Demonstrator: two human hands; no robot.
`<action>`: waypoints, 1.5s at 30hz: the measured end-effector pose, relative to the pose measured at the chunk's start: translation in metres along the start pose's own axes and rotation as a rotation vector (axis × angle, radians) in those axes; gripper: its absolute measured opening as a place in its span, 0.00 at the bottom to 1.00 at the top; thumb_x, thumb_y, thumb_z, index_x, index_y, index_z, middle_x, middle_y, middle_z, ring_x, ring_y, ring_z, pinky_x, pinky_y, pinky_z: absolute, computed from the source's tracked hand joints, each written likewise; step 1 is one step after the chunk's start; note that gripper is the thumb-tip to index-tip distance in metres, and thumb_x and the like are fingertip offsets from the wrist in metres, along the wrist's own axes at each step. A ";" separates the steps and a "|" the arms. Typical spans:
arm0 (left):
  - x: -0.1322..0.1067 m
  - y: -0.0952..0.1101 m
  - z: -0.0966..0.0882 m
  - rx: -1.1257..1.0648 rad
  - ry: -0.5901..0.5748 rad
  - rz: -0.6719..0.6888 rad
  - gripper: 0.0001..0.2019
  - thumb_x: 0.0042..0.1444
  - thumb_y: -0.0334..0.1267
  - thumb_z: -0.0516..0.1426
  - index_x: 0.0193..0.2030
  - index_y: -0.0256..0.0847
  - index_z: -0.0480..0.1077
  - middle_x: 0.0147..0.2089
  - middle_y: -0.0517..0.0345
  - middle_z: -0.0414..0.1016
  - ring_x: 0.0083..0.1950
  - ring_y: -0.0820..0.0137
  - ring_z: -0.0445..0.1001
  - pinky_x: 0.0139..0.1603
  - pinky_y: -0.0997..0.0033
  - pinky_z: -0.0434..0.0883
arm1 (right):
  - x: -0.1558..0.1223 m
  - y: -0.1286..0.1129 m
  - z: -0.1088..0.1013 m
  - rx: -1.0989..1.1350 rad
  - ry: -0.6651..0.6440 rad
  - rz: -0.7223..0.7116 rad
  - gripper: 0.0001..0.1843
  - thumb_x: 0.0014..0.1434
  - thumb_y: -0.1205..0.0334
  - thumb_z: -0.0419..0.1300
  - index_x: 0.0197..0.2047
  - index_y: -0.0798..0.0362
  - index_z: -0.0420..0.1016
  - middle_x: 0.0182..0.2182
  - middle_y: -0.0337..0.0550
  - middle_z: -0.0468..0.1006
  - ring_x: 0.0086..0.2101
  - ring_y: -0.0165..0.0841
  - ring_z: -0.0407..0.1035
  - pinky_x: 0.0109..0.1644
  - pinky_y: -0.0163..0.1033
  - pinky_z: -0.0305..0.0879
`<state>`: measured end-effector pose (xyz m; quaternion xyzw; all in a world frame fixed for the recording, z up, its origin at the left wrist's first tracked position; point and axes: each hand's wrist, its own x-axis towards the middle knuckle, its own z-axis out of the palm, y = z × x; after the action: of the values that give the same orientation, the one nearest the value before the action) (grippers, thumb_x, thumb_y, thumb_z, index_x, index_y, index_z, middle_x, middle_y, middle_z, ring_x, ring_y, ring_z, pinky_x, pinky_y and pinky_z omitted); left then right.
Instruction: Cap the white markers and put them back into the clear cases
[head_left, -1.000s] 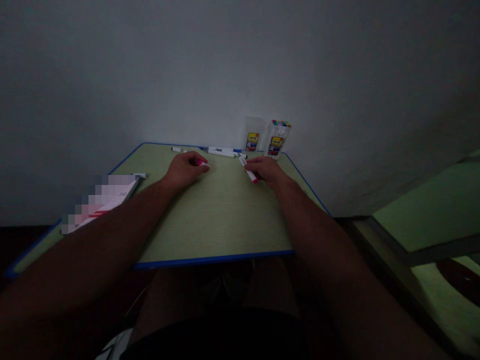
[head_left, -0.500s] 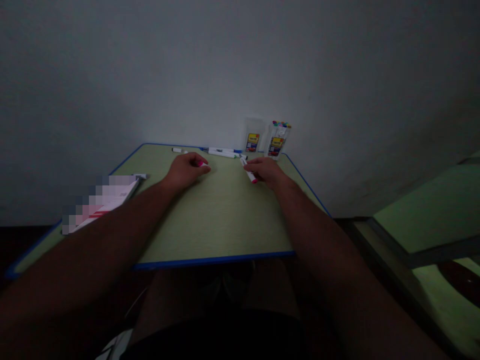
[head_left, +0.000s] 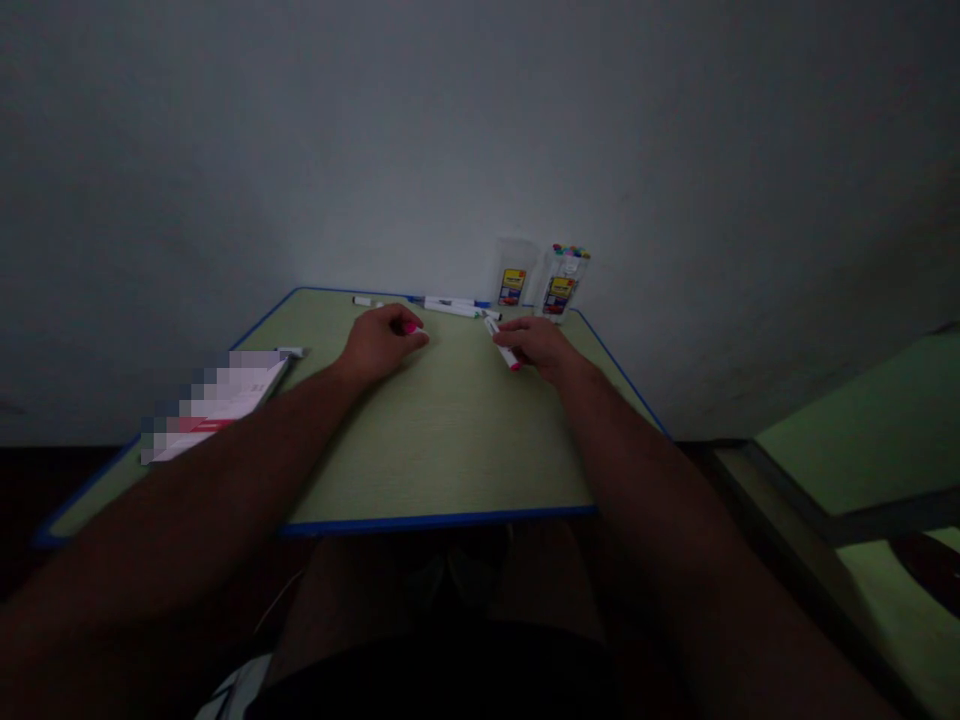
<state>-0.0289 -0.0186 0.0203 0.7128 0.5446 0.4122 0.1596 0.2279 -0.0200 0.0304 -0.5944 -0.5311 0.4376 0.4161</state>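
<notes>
My left hand (head_left: 379,343) is closed, with thumb and fingers around a pink and white marker (head_left: 412,328). Only a short piece of that marker shows; the palm and fingers cover the rest. On the other side, my right hand (head_left: 538,345) pinches a white marker with a red-pink end (head_left: 504,346), which slants down toward me. Beyond both hands, several white markers (head_left: 450,309) lie along the far part of the table (head_left: 442,430). Another white marker with a dark end (head_left: 363,301) lies behind my left hand, partly hidden by it.
A clear case with a yellow label (head_left: 513,280) stands against the wall. Beside it, a similar case (head_left: 562,285) holds several markers with coloured ends. A sheet or booklet (head_left: 225,405), partly pixelated, lies at the left beside my forearm. The table has a blue edge.
The whole view has shifted slightly, so everything sits a little farther right. Both hands keep nearly the same pose and the same markers.
</notes>
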 end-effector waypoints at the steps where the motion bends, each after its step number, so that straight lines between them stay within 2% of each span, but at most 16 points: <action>1: -0.001 0.001 0.000 0.010 0.007 0.010 0.12 0.45 0.42 0.64 0.36 0.40 0.76 0.33 0.56 0.76 0.33 0.68 0.70 0.38 0.66 0.67 | 0.000 0.000 0.000 0.002 0.001 0.002 0.07 0.50 0.70 0.68 0.34 0.56 0.76 0.19 0.33 0.71 0.17 0.23 0.61 0.19 0.30 0.56; 8: -0.002 0.001 0.000 0.034 0.013 0.059 0.11 0.46 0.41 0.64 0.36 0.39 0.76 0.32 0.56 0.76 0.34 0.68 0.70 0.38 0.67 0.66 | -0.002 -0.001 0.000 0.000 -0.005 0.010 0.09 0.50 0.70 0.69 0.36 0.56 0.76 0.19 0.35 0.72 0.18 0.24 0.62 0.20 0.30 0.57; 22: -0.004 0.005 0.000 0.045 0.023 0.044 0.09 0.47 0.42 0.64 0.34 0.40 0.75 0.31 0.56 0.75 0.32 0.68 0.70 0.37 0.66 0.66 | 0.000 0.002 0.000 -0.001 -0.057 -0.019 0.10 0.50 0.70 0.68 0.37 0.56 0.76 0.20 0.35 0.73 0.18 0.25 0.63 0.21 0.31 0.56; 30: -0.003 0.002 0.001 0.041 0.018 0.038 0.11 0.47 0.43 0.63 0.35 0.40 0.75 0.32 0.57 0.76 0.33 0.68 0.70 0.37 0.67 0.66 | -0.002 0.001 0.001 -0.014 -0.059 -0.010 0.11 0.50 0.71 0.68 0.38 0.56 0.77 0.21 0.35 0.73 0.19 0.24 0.64 0.22 0.31 0.58; 45: -0.005 0.008 -0.002 0.015 0.021 0.029 0.08 0.46 0.41 0.64 0.33 0.42 0.75 0.30 0.57 0.74 0.33 0.66 0.70 0.37 0.66 0.65 | 0.000 0.003 0.000 -0.043 -0.066 -0.032 0.11 0.49 0.70 0.69 0.37 0.55 0.77 0.23 0.37 0.75 0.20 0.25 0.65 0.23 0.32 0.59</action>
<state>-0.0250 -0.0265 0.0251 0.7174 0.5389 0.4179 0.1423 0.2289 -0.0200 0.0277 -0.5799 -0.5632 0.4387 0.3924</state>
